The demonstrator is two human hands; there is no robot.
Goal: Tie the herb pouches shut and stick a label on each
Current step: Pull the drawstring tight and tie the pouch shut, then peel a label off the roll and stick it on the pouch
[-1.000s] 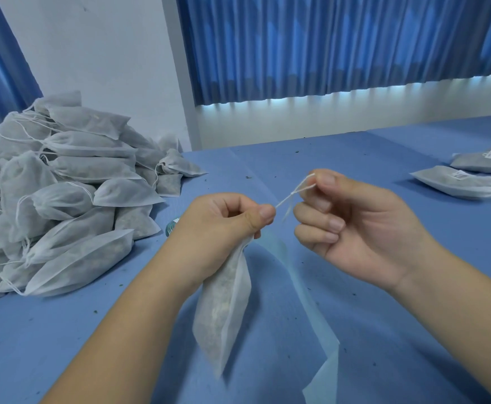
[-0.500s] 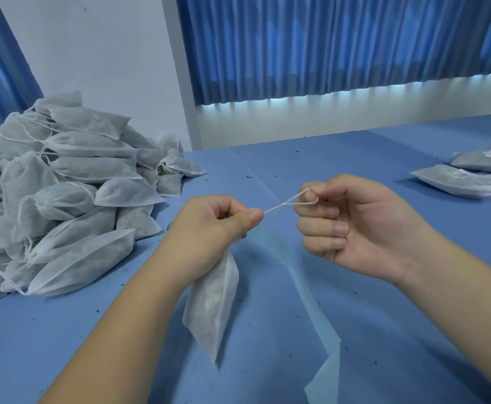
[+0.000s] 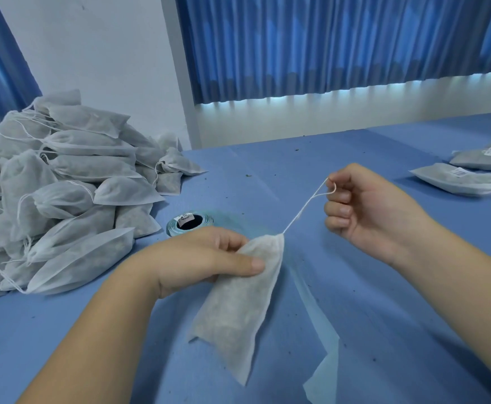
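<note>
— What lies nearest?
— One pale backing strip (image 3: 323, 374), trailing across the blue table (image 3: 413, 330). Just beyond it one pouch (image 3: 238, 313) hangs slanted over the cloth, its top edge flat, not gathered.
— Who holds it?
— The left hand (image 3: 200, 260), thumb and fingers pinching its upper part. One drawstring (image 3: 302, 212) runs taut from its corner to the right hand (image 3: 369, 211), whose fingertips pinch the loop. The two hands are apart.
— Further back?
— One label roll (image 3: 190, 223), behind the left hand. Far left, a pile (image 3: 63, 182) of pouches, too many to count. Far right, two labelled pouches (image 3: 460, 182) lie flat. Beyond hang blue curtains (image 3: 326, 48).
</note>
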